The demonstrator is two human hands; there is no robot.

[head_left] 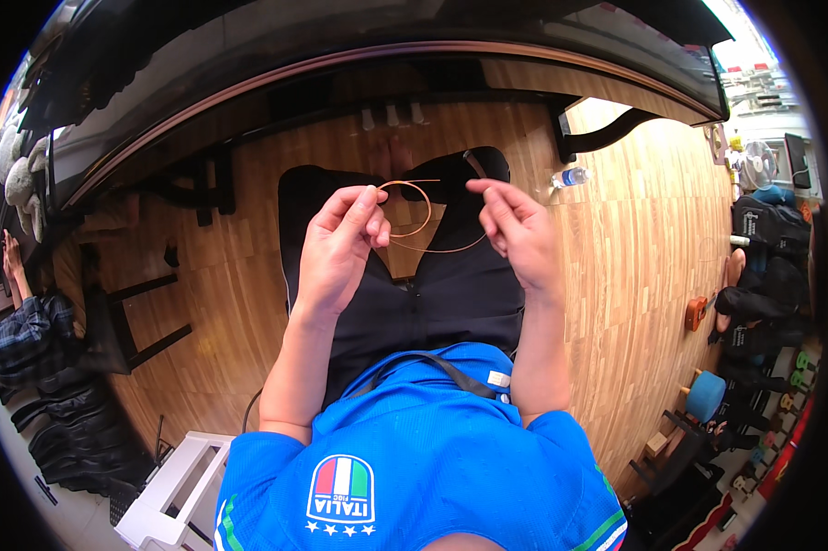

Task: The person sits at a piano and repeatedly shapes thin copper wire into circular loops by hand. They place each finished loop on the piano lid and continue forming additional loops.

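Above my lap, my left hand (345, 225) pinches a thin copper-coloured wire (428, 216) between thumb and fingers. The wire bends into a round loop beside that hand, and one short end sticks out to the right over my dark trousers (368, 303). From the loop, a longer stretch sags across to my right hand (517, 225). Curled fingers there close on the wire, with the index fingertip pointing left. A small slim object (473, 165) shows just beyond the right fingertips, against my right thigh; its kind is unclear.
A glossy black piano (340, 78) spans the far side, its pedals (393, 115) low in the middle. On the wooden floor (607, 275) lies a plastic bottle (572, 177). A white step stool (175, 487) stands near left. Another person's plaid sleeve (33, 335) shows at far left.
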